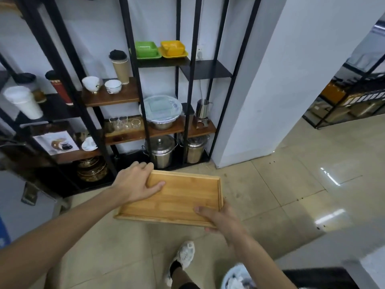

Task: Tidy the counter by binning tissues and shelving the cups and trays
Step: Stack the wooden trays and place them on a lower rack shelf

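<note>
While unlabelled, tray (179,197) in both hands.

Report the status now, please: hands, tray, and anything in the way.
Left hand and right hand both grip the wooden tray. Tray empty, carried above the floor, facing the shelf. Nothing between tray and shelf.

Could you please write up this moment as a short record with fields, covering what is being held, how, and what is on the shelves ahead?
held item: wooden tray, empty, carried above the floor
left hand: left hand grips the tray's far left corner, thumb on top
right hand: right hand grips the near right corner
ahead: black metal shelf unit with wooden boards
on shelves: green dish, yellow dish, two white cups, steel pots at the bottom
bin: waste bin at lower right, holding crumpled white tissues
</note>
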